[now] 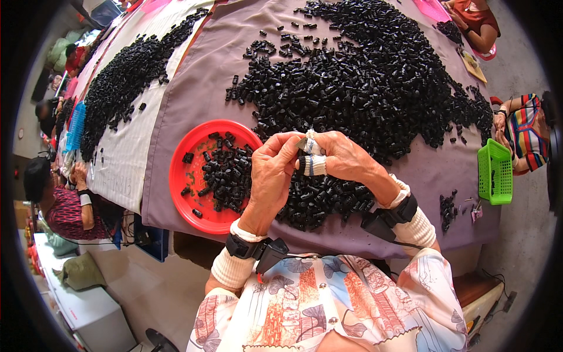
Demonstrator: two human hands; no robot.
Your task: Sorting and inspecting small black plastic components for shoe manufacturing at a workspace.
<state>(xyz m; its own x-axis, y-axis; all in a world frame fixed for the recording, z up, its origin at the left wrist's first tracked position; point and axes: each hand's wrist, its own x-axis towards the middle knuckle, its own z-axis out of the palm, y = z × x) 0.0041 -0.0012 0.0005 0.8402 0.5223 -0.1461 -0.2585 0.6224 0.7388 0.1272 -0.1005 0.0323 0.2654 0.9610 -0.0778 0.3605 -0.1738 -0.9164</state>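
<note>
Black parts (346,94), uncountable, lie beside one red tray (180,179); left hand (271,170) and right hand (346,158) together pinch one part (299,163).

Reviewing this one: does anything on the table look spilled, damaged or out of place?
Nothing looks clearly damaged. A small cluster of black cylindrical parts lies apart from the large heap of black parts, beside the green plastic basket, so it looks slightly stray. Thin greenish scraps also litter the round red plastic tray.
</note>
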